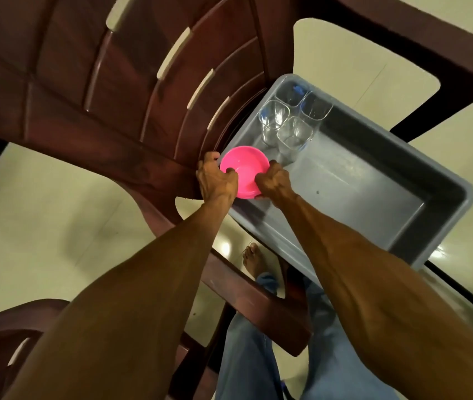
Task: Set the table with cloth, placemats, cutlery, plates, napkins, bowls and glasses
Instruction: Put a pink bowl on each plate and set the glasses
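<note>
fingers (231, 172) of left hand (215, 180) and right hand (274, 180) are curled over opposite rims of pink bowl (242, 168), held at near corner of grey tub (373, 197) beside four glasses (290, 122). light, stiff plastic, probably slick; rim grip is judged adequate.

This looks like a room in a home, likely a dining area. Dark brown moulded plastic chairs (91, 82) stand on a glossy cream tiled floor (42, 226). A grey plastic tub (388, 215) on one chair seat holds drinking glasses (293, 122) and a pink bowl (244, 171), and the person stands barefoot (252, 256) in jeans.
</note>
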